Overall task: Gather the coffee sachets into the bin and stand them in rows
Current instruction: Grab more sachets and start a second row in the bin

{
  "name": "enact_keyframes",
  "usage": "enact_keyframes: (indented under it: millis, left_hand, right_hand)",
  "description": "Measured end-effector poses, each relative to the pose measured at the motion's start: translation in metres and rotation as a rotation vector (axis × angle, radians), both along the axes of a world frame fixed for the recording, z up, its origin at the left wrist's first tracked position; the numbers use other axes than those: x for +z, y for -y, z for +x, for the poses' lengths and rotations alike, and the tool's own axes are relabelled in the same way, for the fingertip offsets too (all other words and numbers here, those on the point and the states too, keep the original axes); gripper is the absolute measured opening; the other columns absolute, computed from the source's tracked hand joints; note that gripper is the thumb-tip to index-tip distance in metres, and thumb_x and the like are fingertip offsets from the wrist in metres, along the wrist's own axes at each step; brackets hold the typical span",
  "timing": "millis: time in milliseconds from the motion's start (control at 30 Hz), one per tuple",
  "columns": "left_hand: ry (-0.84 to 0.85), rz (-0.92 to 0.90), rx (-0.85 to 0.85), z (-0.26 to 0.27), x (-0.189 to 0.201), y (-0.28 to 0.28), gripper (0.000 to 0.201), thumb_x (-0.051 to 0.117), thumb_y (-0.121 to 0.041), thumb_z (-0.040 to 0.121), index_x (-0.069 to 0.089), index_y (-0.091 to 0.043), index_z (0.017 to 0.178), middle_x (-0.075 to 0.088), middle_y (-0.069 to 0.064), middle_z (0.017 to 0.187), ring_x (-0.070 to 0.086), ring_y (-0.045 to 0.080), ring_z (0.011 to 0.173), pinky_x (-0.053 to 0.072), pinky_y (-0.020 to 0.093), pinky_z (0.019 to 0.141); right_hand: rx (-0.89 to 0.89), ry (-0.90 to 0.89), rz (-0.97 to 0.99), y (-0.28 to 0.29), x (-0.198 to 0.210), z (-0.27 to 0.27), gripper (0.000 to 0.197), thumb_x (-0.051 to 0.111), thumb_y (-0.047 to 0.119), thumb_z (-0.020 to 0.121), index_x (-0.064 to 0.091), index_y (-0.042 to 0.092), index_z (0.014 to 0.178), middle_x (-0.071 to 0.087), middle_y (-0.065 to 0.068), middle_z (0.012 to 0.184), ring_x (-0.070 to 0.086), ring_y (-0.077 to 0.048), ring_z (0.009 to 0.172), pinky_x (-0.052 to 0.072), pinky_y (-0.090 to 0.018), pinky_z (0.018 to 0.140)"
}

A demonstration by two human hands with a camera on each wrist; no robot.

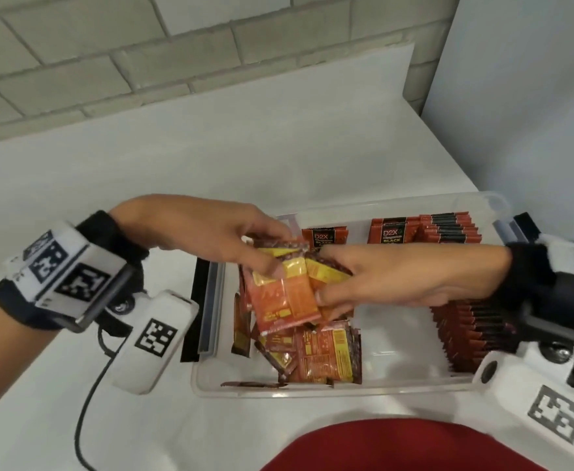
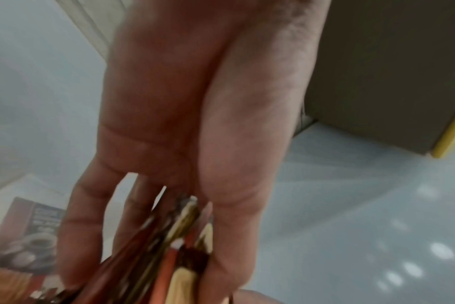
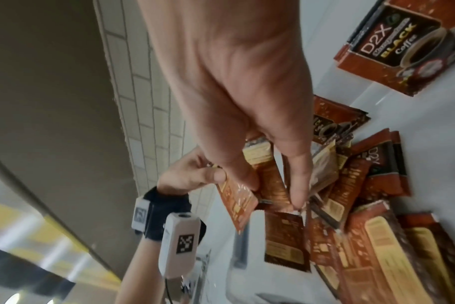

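Note:
A clear plastic bin [image 1: 329,390] sits on the white counter. Above its left half, my left hand [image 1: 244,246] and my right hand [image 1: 357,283] both grip a bunch of red, orange and yellow coffee sachets [image 1: 287,294], seen edge-on in the left wrist view as a bunch of sachets [image 2: 174,257]. My left thumb and fingers pinch the bunch's top, and my right fingers [image 3: 296,185] clamp its right side. Loose sachets [image 1: 323,355] lie jumbled on the bin floor. Standing rows of sachets [image 1: 448,229] fill the far right corner, and another row [image 1: 469,338] lines the right wall.
The bin's lid [image 1: 204,300] lies against its left side on the counter. A tiled wall [image 1: 142,62] runs behind the counter and a white panel [image 1: 533,96] stands at the right. A cable [image 1: 81,419] trails from my left wrist. A red garment [image 1: 397,447] shows at the bottom edge.

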State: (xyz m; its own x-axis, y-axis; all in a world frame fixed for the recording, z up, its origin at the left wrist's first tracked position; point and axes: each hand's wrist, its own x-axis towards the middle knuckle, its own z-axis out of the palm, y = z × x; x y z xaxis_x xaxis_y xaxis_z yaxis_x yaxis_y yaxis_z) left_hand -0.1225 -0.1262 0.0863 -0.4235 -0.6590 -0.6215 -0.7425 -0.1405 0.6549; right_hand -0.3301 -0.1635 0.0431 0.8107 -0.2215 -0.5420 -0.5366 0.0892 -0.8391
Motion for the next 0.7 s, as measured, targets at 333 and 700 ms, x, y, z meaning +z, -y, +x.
enact_keyframes:
  millis: [333, 700]
  left_hand:
    - [-0.386, -0.137, 0.434, -0.016, -0.001, 0.025, 0.031, 0.048, -0.017, 0.099, 0.051, -0.005, 0.127, 0.063, 0.016, 0.121, 0.062, 0.024, 0.111, 0.050, 0.029, 0.097]
    - [-0.806, -0.427, 0.758, -0.051, -0.009, 0.062, 0.056, 0.050, -0.044, 0.094, 0.046, -0.008, 0.137, 0.061, 0.009, 0.121, 0.060, 0.014, 0.104, 0.050, 0.025, 0.085]
  right_hand:
    - [-0.437, 0.297, 0.142, 0.035, 0.028, -0.007, 0.078, 0.075, 0.027, 0.063, 0.033, 0.023, 0.129, 0.075, 0.003, 0.090, 0.071, -0.013, 0.093, 0.058, -0.031, 0.081]
    - [-0.799, 0.562, 0.198, 0.072, 0.038, -0.010, 0.029, 0.056, 0.014, 0.093, 0.055, 0.013, 0.122, 0.071, -0.006, 0.105, 0.068, -0.015, 0.094, 0.056, -0.028, 0.075]
